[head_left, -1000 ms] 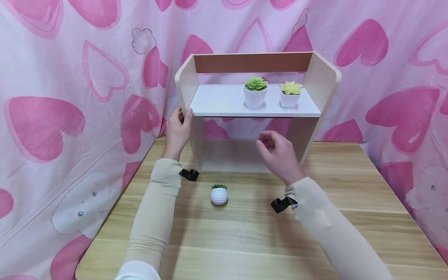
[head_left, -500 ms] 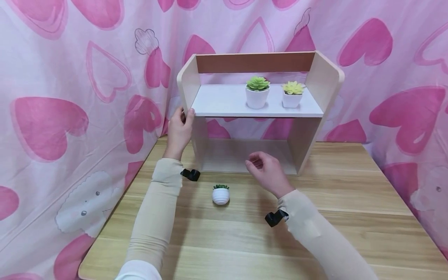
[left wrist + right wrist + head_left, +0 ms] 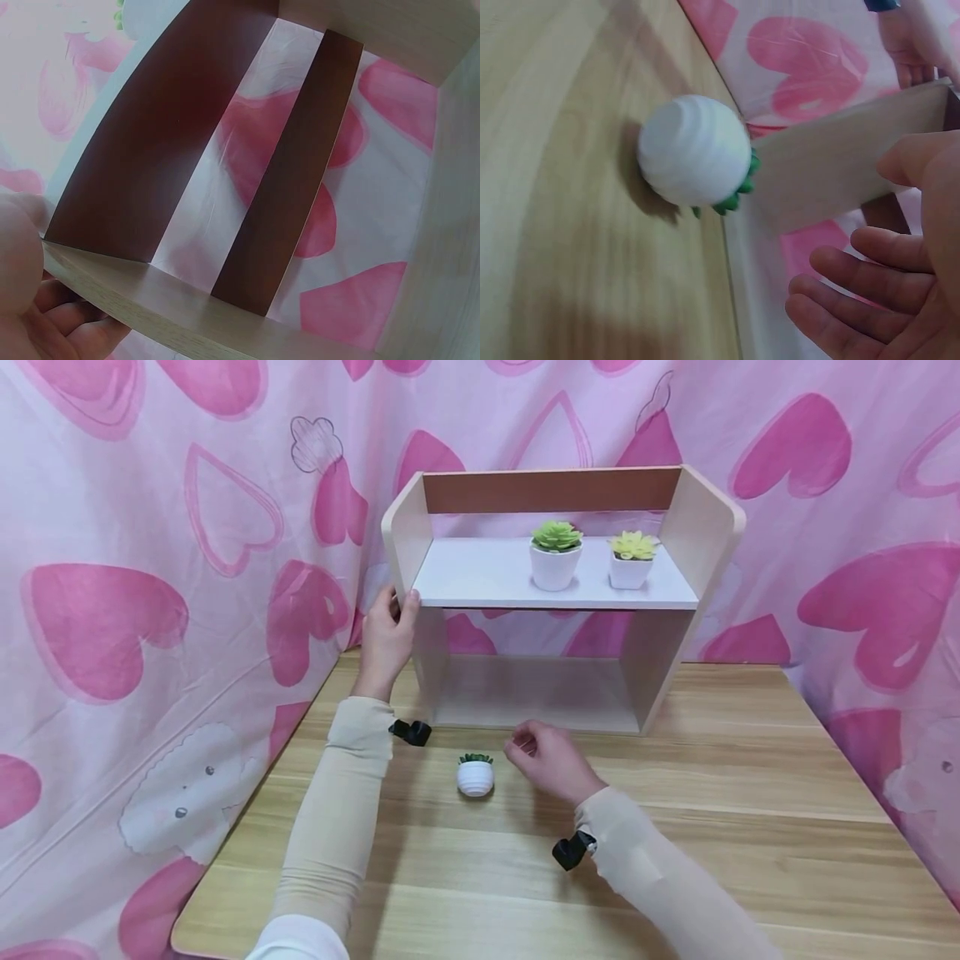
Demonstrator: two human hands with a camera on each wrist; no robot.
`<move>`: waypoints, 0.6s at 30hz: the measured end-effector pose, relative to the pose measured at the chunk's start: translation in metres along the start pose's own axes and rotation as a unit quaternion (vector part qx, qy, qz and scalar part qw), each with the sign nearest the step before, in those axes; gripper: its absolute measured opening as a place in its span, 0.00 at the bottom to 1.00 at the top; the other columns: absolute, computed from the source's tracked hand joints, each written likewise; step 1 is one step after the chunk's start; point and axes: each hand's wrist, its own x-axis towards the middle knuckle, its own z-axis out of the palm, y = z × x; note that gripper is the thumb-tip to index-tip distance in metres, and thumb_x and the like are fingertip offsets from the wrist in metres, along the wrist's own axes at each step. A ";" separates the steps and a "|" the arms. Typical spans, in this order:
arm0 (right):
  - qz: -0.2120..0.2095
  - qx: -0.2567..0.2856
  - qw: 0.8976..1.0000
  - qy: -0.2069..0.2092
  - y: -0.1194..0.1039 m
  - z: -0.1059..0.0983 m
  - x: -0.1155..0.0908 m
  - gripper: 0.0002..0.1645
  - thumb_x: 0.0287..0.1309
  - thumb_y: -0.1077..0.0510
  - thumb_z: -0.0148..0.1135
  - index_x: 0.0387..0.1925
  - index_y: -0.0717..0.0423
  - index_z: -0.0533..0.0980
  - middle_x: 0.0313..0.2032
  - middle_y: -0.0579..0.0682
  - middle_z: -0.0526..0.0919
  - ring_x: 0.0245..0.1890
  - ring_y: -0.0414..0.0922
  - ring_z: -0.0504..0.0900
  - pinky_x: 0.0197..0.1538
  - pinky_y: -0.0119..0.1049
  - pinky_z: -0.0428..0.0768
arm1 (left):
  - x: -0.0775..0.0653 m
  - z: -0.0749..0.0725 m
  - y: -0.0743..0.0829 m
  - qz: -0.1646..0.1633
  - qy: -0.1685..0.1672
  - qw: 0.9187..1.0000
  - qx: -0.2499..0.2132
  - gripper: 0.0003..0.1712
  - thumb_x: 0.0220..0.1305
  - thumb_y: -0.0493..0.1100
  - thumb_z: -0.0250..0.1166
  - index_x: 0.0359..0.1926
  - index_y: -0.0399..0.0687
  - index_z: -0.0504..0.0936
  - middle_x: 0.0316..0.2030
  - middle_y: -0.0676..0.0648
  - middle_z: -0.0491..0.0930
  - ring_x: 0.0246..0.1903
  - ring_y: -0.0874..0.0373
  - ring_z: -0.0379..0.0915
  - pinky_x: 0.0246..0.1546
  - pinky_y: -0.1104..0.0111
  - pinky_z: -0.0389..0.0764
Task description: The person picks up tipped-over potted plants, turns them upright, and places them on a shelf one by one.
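Observation:
My left hand (image 3: 386, 639) grips the left side panel of a small wooden shelf (image 3: 555, 606), thumb on its front edge and fingers behind; the left wrist view shows those fingers (image 3: 79, 326) curled round the board. Just right of a small succulent in a round white ribbed pot (image 3: 476, 777) is my right hand (image 3: 551, 762), holding nothing. In the right wrist view its fingers (image 3: 870, 277) are loosely bent and apart from the pot (image 3: 694, 150). On the white upper board stand a green succulent in a round white pot (image 3: 556, 560) and a yellow-green one in a squarish white pot (image 3: 630, 562).
The shelf stands toward the back of a wooden table (image 3: 450, 877). A pink heart-patterned curtain (image 3: 187, 635) hangs behind and along both sides. Each wrist carries a small black camera, such as the left one (image 3: 411, 732).
My right hand has moved left and toward me, from in front of the shelf's lower opening to beside the ribbed pot. The left hand keeps its grip on the side panel.

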 end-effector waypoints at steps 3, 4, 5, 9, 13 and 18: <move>0.009 0.005 1.000 -0.002 0.000 0.009 -0.002 0.19 0.73 0.49 0.68 0.53 0.60 0.84 0.44 0.50 0.91 0.45 0.45 0.88 0.54 0.46 0.89 | -0.001 0.000 0.001 0.000 -0.001 1.000 0.001 0.35 0.83 0.59 0.57 0.80 0.46 0.68 0.78 0.38 0.70 0.78 0.44 0.68 0.77 0.49 0.73; 0.015 0.006 1.000 -0.005 0.000 0.012 -0.002 0.19 0.73 0.49 0.68 0.53 0.59 0.84 0.44 0.50 0.91 0.45 0.44 0.88 0.55 0.46 0.89 | -0.001 0.000 0.001 -0.001 -0.001 1.000 0.000 0.35 0.83 0.59 0.57 0.80 0.46 0.68 0.79 0.38 0.70 0.78 0.44 0.68 0.77 0.49 0.72; 0.021 0.007 1.000 -0.008 0.000 0.015 -0.002 0.19 0.73 0.48 0.68 0.53 0.59 0.84 0.44 0.50 0.90 0.45 0.44 0.88 0.55 0.46 0.89 | -0.001 0.000 0.001 -0.001 -0.001 1.000 -0.001 0.35 0.83 0.59 0.57 0.80 0.46 0.69 0.78 0.37 0.70 0.78 0.44 0.68 0.77 0.49 0.72; 0.040 0.009 0.999 -0.021 0.000 0.023 -0.004 0.19 0.73 0.46 0.67 0.52 0.56 0.84 0.43 0.48 0.89 0.45 0.44 0.86 0.56 0.46 0.88 | 0.000 0.001 0.001 -0.001 0.000 1.000 0.000 0.35 0.83 0.58 0.57 0.80 0.45 0.68 0.78 0.37 0.70 0.78 0.44 0.68 0.77 0.49 0.73; 0.046 0.012 0.998 -0.027 0.002 0.030 -0.005 0.21 0.73 0.46 0.68 0.53 0.58 0.84 0.42 0.48 0.89 0.44 0.43 0.86 0.55 0.45 0.88 | 0.001 0.001 0.000 0.000 0.001 1.000 0.004 0.36 0.83 0.58 0.57 0.80 0.45 0.68 0.79 0.38 0.70 0.78 0.44 0.68 0.77 0.49 0.73; 0.041 0.025 0.998 -0.033 0.003 0.039 -0.007 0.19 0.70 0.46 0.70 0.49 0.58 0.84 0.39 0.47 0.89 0.41 0.41 0.85 0.51 0.42 0.88 | 0.001 0.001 -0.001 -0.001 0.000 1.000 0.003 0.36 0.83 0.59 0.57 0.80 0.45 0.68 0.79 0.38 0.70 0.78 0.45 0.67 0.77 0.50 0.72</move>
